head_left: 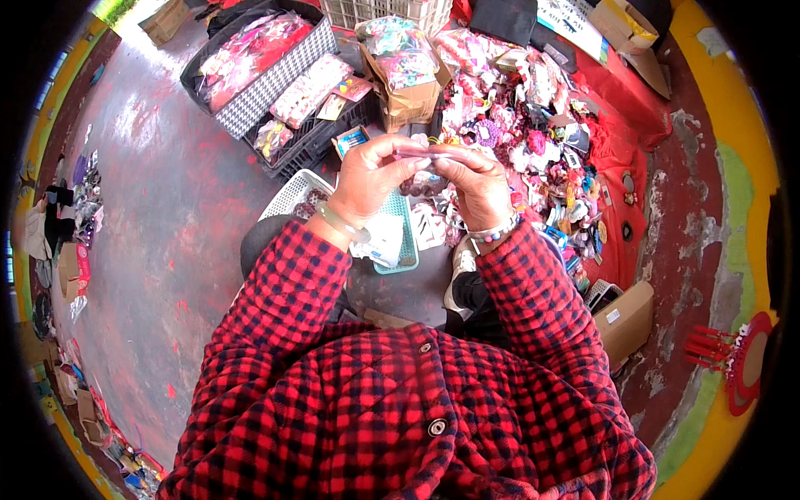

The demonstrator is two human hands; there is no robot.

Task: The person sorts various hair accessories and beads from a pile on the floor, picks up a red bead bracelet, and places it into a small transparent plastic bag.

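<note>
My left hand [367, 173] and my right hand [479, 187] meet at the fingertips in front of me, both closed in a pinch. Between them runs something thin and pinkish-purple [427, 153], too small to make out. Just below the fingers shows a cluster of dark reddish-brown beads [423, 184]; whether it hangs from my hands or lies lower, I cannot tell. A pale bangle [339, 223] circles my left wrist and a beaded bracelet [495, 231] my right. Under my hands stand a teal basket [407, 250] with white packets and a white basket [287, 193] with dark beads.
A heap of colourful hair accessories [533, 133] spreads over a red cloth [625, 125] ahead right. Ahead stand an open cardboard box [408, 108] of bagged goods, a black crate [312, 146] and a houndstooth-patterned bin [283, 79]. Another cardboard box [627, 325] sits by my right elbow.
</note>
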